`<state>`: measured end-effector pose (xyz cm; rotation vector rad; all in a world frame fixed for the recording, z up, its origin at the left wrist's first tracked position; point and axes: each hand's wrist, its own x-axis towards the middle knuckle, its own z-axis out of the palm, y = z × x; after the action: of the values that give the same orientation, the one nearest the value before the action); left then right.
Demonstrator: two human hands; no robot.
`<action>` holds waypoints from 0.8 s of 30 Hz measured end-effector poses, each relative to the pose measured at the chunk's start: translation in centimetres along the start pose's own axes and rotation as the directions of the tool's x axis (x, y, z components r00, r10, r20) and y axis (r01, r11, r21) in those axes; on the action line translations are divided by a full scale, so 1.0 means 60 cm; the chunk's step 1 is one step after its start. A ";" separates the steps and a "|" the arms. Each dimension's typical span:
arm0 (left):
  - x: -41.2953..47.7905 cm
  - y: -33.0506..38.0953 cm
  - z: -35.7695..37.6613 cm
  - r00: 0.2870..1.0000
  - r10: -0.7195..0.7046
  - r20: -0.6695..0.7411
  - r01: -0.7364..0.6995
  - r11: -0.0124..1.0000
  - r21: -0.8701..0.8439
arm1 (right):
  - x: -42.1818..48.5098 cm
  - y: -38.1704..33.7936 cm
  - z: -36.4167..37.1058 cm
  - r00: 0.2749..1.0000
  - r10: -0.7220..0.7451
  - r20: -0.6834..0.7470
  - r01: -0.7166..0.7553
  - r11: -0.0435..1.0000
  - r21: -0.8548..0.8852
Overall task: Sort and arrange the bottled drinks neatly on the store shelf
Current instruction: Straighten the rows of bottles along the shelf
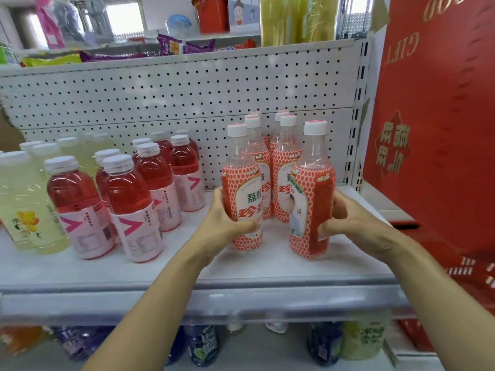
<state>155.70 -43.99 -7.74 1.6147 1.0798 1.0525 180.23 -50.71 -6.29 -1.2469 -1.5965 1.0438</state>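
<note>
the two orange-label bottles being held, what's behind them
More of the same bottles stand behind in two rows, before the pegboard panel. The held bottles cover them partly; count unclear.

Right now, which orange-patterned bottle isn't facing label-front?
The front-right bottle in the right hand: its logo panel is turned sideways, unlike the front-left bottle in the left hand.

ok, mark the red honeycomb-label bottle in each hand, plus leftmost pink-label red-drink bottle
Left-hand red honeycomb-label bottle (247,202): head view, label centre.
Right-hand red honeycomb-label bottle (318,194): head view, label side.
Leftmost pink-label red-drink bottle (71,188): head view, red liquid.
</note>
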 end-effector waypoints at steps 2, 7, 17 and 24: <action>-0.003 -0.012 0.003 1.000 -0.008 0.006 0.008 1.000 0.024 | -0.004 0.007 0.001 1.000 0.000 0.010 0.000 0.999 -0.037; -0.003 -0.022 0.011 0.999 0.036 -0.024 -0.035 0.999 0.032 | 0.015 0.005 0.055 0.972 -0.026 -0.233 0.007 0.997 -0.079; -0.016 -0.025 0.016 0.995 0.074 -0.062 -0.064 0.987 0.150 | 0.028 0.040 0.077 0.926 -0.014 -0.377 -0.047 0.987 -0.151; -0.008 -0.022 0.031 0.995 0.094 0.038 -0.099 0.986 0.132 | 0.034 0.033 0.085 0.884 -0.029 -0.467 -0.087 0.970 -0.226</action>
<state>157.08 -44.56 -9.54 1.8007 1.0795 1.0319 175.66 -48.94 -9.48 -1.5525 -1.3492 0.5110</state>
